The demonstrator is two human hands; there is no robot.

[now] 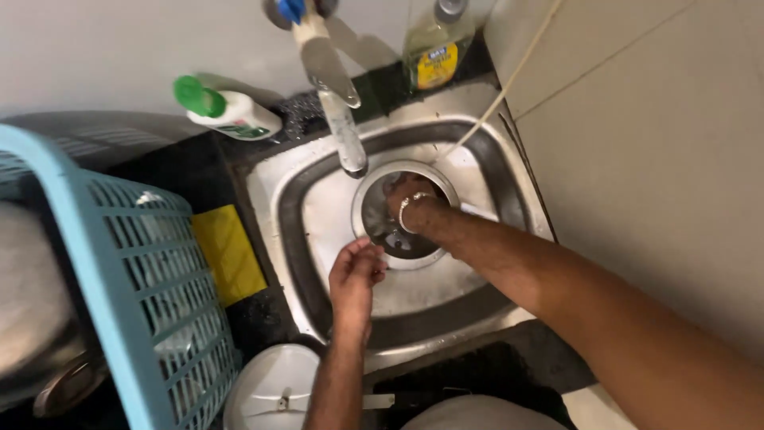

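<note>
Now your left hand [356,275] holds the near rim of a round steel vessel [374,209] that sits in the middle of the steel sink [286,199], just under the tap [342,131]. The fingers curl over the edge, so the hand is mostly closed on the rim. Your right hand [410,203] goes inside the vessel with the wrist bent down; a metal bangle [414,209] sits on that wrist. I cannot tell how far this hand is open, or if it holds a scrubber, because the fingers are hidden in the dark inside.

I judge that the vessel is stiff and rather light, but wet steel is slippery, and the thin rim can turn in your fingers. It seems best to pinch the rim between thumb and fingers, as your left hand does, and to keep the bottom resting on the sink floor.

On the counter to the left a yellow cloth or sponge [229,251] lies beside the sink, and a light blue plastic basket [151,295] stands further left. A white bottle with a green cap [231,111] lies far left of the tap, and a bottle of yellowish liquid [434,52] stands at the far edge. A white lid [274,386] is near, below your left arm
</note>
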